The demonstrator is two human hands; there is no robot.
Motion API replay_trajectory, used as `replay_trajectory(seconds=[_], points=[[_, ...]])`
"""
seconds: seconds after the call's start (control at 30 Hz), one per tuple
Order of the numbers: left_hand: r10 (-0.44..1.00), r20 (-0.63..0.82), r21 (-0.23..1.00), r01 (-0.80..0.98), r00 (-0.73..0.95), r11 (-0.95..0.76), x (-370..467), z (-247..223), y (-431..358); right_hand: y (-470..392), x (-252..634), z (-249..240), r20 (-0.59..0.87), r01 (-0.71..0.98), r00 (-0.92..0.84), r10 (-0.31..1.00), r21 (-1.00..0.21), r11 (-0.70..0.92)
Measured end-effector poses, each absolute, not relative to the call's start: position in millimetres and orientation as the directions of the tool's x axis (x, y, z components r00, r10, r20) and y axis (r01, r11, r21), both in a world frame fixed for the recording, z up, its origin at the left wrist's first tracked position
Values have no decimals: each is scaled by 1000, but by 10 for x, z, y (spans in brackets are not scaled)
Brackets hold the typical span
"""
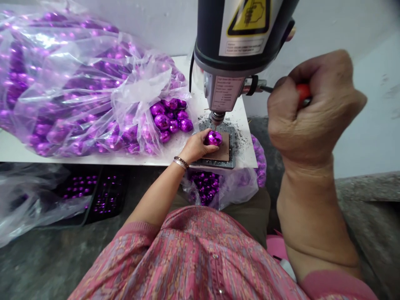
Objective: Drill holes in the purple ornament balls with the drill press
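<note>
Left hand (196, 146) pinched purple faceted ball (213, 138) on brown pad (223, 152) under drill bit (216, 118). Right hand (309, 108) fisted round red lever handle (302, 92). Yellow warning label (250, 16) on machine; print unreadable.

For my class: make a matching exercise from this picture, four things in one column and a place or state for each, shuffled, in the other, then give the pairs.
Things:
1. left hand
2. right hand
3. clear bag
4. warning label

Places or states:
A. on the machine's dark housing
B. lying on the white table, full of purple balls
C. closed around the red lever handle
D. holding a purple ball under the drill bit

Pairs: 1-D, 2-C, 3-B, 4-A
</note>
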State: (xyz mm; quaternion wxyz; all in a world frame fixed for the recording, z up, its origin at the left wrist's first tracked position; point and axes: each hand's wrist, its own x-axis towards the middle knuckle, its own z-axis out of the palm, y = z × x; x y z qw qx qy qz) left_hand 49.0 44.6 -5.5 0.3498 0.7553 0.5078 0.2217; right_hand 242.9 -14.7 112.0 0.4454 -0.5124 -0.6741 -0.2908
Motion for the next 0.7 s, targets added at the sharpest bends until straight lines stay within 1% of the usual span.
replay_trajectory(seconds=[0.07,0.17,0.37,0.47,0.57,0.7], points=[[920,-18,752,612,391,-245,488,-62,449,-149,2431,1051,924,954,-111,367,-5,301],[917,-13,755,605,398,-252,487,-66,451,-158,2401,989,938,957,-109,328,9,292],[925,-24,758,610,380,-231,489,-70,447,-158,2388,873,942,965,-90,322,3,262],[928,-21,757,612,373,-229,488,-65,440,-149,2406,818,942,960,-85,325,-10,280],[922,1,751,609,388,-257,482,-68,434,-141,2406,784,943,950,-65,327,-41,308],[911,37,759,581,411,-293,472,-94,432,-126,2397,750,952,950,-30,306,-68,304]])
